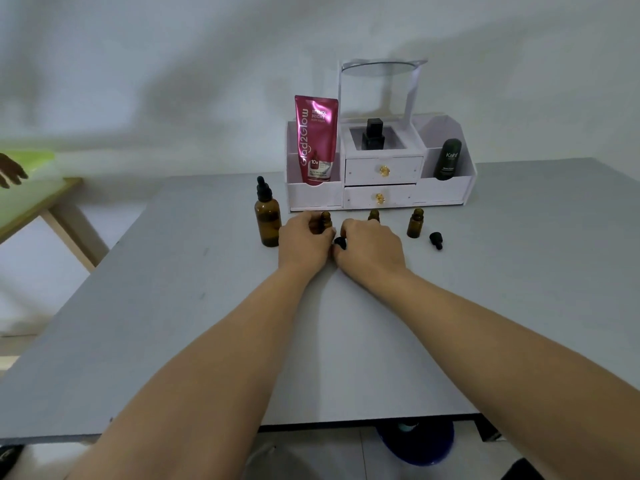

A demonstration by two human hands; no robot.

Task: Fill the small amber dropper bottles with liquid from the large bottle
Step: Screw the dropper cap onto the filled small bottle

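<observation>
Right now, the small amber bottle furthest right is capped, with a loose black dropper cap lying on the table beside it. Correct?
No. The head view shows the small amber bottle furthest right standing open, nothing on its neck. The loose black dropper cap does lie on the table beside it.

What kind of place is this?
Probably a dressing table at home: a white cosmetics organiser with a mirror, a pink cream tube, and small amber dropper bottles on the grey table.

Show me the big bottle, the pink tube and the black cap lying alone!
big bottle (267, 221): head view, glass body.
pink tube (316, 140): head view, front label.
black cap (436, 240): head view, its middle.
</observation>
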